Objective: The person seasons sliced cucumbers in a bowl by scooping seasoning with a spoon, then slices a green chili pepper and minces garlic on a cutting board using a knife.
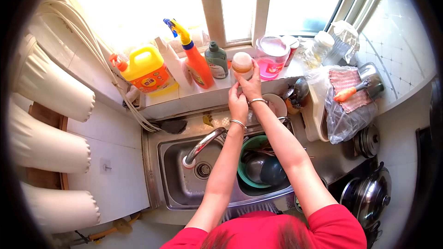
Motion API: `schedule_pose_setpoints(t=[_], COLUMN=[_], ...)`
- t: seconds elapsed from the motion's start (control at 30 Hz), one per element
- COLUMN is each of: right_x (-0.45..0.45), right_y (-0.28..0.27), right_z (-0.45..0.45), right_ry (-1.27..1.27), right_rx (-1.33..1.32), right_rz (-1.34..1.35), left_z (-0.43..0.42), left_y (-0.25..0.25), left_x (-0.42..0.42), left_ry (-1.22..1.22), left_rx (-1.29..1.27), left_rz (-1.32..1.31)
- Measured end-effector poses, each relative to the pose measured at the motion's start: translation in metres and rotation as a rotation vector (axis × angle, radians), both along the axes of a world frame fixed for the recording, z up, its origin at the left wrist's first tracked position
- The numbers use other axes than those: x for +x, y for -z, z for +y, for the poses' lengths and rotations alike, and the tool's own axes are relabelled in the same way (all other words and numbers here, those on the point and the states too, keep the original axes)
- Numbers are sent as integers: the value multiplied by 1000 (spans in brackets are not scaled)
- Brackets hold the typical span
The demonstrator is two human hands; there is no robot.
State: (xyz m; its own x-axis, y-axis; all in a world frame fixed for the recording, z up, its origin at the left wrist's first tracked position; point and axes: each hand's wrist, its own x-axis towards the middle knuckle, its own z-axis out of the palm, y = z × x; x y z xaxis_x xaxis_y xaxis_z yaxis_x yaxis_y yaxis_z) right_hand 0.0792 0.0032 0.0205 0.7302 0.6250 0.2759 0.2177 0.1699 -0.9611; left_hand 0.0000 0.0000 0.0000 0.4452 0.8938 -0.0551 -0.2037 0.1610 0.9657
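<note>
Both my arms reach forward over the sink to a small jar (pixel 242 63) with a pale rounded lid, at the windowsill. My right hand (pixel 251 85) is closed around its lower right side. Just below and left, my left hand (pixel 238 103) has its fingers bent up against the jar's base, partly hidden beside the right hand. A green bottle with a dark cap (pixel 216 60) stands just left of the jar. To the right is a clear tub with pink contents (pixel 272 57).
An orange spray bottle (pixel 198 64) and a yellow jug (pixel 147 70) line the sill. Below, a curved faucet (pixel 203 145) overhangs the steel sink (pixel 173 175); a green basin (pixel 241 170) holds dark pans. At right are a plastic bag (pixel 344 122) and a lidded pot (pixel 374 193).
</note>
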Motion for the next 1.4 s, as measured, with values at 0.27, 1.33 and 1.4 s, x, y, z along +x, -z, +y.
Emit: schedule_pose_setpoints(t=[0.27,1.33,1.4], right_x=[1,-187,-175], right_y=[32,108,118], right_z=[-15,-799,-818], right_ry=[60,1497,1479], right_rx=[1,-834,-855], right_rz=[53,-128,-148], left_z=[30,-718,-734], left_y=[1,124,127], left_x=[17,-66,-60], left_ry=[102,1587,1566], left_rx=[-186,158,117], left_rz=[-232,260,270])
